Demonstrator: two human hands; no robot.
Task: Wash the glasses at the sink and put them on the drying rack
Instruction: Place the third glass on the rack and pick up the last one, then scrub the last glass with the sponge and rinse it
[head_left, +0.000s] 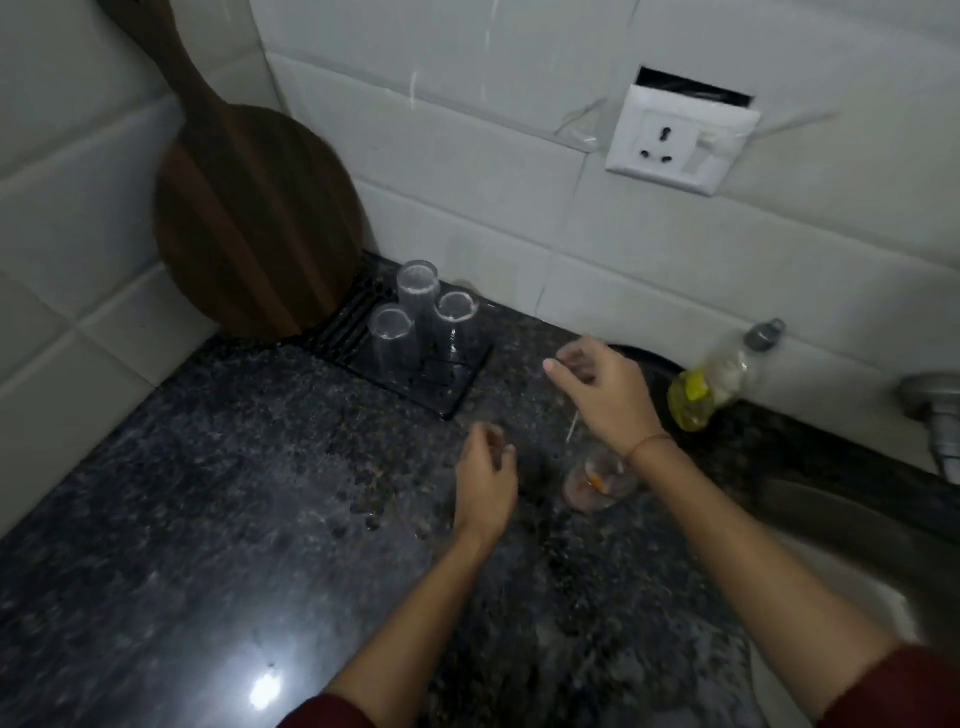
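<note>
Glasses (393, 338): 3 on rack (441, 395), 4th (597, 488) half-hidden by right hand (602, 389); all fingers (561, 371) slack, empty.

The right hand (602, 387) and its wrist cover part of a glass (587, 491), and the orange bit inside it is too blurry to tell. The wooden board (249, 218) hides the back of the drying rack (441, 389). The tap (935, 415) is cut off by the right edge.

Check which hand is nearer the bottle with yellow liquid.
Right. The right hand hovers just left of the bottle; the left hand is much farther left.
</note>
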